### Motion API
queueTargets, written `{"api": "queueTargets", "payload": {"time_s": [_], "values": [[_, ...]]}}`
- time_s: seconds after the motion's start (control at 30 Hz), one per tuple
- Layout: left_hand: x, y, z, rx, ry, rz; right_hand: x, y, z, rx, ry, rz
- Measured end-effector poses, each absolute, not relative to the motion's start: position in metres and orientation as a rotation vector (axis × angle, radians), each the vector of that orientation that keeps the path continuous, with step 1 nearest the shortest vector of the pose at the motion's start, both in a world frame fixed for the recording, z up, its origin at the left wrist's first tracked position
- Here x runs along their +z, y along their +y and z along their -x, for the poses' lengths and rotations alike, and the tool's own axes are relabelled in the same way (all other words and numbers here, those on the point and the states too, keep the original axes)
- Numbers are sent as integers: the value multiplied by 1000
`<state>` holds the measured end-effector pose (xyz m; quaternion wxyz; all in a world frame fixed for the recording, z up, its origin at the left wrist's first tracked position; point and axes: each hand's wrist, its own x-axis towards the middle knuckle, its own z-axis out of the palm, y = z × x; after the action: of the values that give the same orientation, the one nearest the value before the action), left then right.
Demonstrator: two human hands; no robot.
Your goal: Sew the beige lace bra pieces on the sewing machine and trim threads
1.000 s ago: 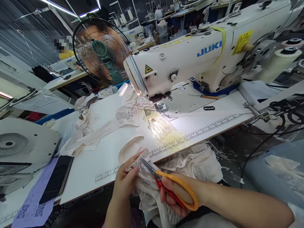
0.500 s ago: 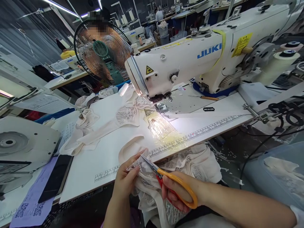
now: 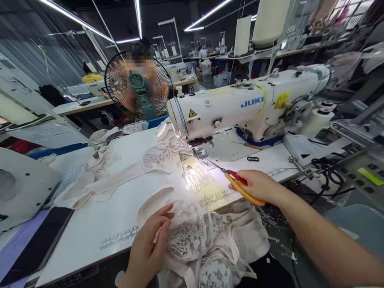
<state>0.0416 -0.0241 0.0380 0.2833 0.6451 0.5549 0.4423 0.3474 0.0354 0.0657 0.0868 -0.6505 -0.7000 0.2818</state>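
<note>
My right hand (image 3: 256,186) grips scissors (image 3: 244,194) with orange and red handles. Their blades look closed and point left toward the sewing machine's presser foot (image 3: 200,153). At the front edge of the table, my left hand (image 3: 151,240) rests against a cream lace bra (image 3: 190,228), thumb and fingers apart. More of the lace and fabric hangs over the edge below, bunched up. Another lace bra (image 3: 157,158) lies on the table, one cup beside the needle area and its band stretched out to the left.
The white JUKI sewing machine (image 3: 222,112) spans the back of the table (image 3: 120,208). Near its base lie a black razor blade (image 3: 253,159) and a wooden-handled tool (image 3: 253,146). A fan (image 3: 139,86) stands behind, with a person beyond it. A phone-like black slab (image 3: 39,244) is at left.
My right hand has carried the scissors away from the lace, up and right toward the machine. My left hand's pinch on the lace has loosened. The view has tilted up.
</note>
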Motion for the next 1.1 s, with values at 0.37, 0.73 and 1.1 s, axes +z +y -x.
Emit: {"api": "queueTargets", "payload": {"time_s": [0.37, 0.73, 1.1], "values": [[12, 7, -24, 224, 1734, -2642, 83, 138, -353, 210, -2045, 2281], [16, 36, -16, 604, 1804, -2586, 13, -26, -295, 1738, -1626, 1112], [23, 39, -13, 139, 2095, -2469, 4, -46, -214, 1752, -1501, 942]]}}
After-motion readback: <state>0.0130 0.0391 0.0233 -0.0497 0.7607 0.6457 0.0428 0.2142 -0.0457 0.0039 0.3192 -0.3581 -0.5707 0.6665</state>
